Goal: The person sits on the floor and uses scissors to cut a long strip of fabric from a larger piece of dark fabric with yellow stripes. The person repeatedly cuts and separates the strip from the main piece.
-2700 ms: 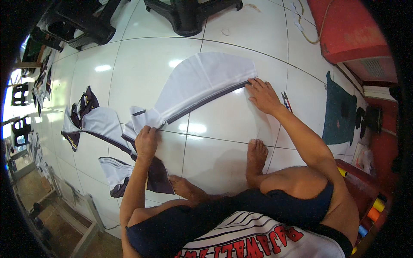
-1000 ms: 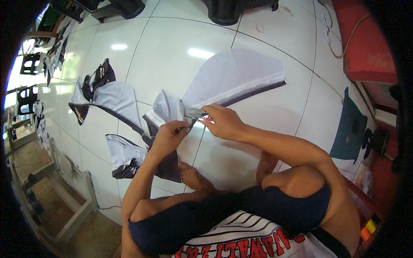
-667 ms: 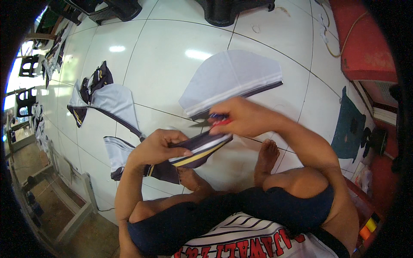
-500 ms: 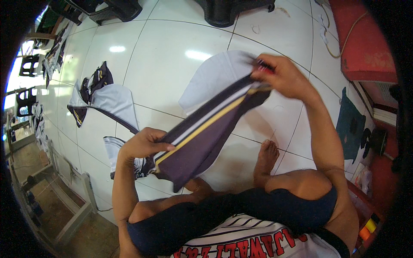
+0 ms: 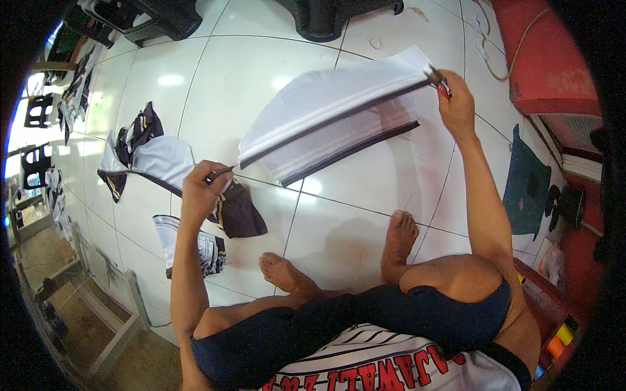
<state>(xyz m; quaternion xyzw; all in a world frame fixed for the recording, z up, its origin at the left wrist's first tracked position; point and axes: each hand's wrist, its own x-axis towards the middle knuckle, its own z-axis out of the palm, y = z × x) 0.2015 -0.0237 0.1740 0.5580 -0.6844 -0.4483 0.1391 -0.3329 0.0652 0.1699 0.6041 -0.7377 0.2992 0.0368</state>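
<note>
Between my hands, a white cloth piece (image 5: pixel 326 104) with a dark band along its edge is stretched out above the tiles. My left hand (image 5: pixel 203 186) pinches the left end of that edge. At the other end my right hand (image 5: pixel 456 104) is closed around small red-handled thread snips (image 5: pixel 445 86), their dark blades at the cloth's corner; whether the fingers also grip cloth cannot be made out. A second dark edge with white cloth shows just below the first. Beside my left hand is a dark brown cloth piece (image 5: pixel 242 210) with a yellow stripe, partly hidden by the hand.
White and dark cut pieces (image 5: pixel 160 156) lie on the left, with a striped white bundle (image 5: pixel 189 244) nearer. Black plastic stools (image 5: pixel 319 19) stand at the far side. On the right are a red cabinet-like block (image 5: pixel 554 62) and teal cloth (image 5: pixel 528 186). A metal frame (image 5: pixel 134 293) stands lower left.
The striped dark brown piece has left the stretch between my hands and is now beside my left hand. The white piece is now stretched there instead. Both hands have moved apart, the right one rightward.
</note>
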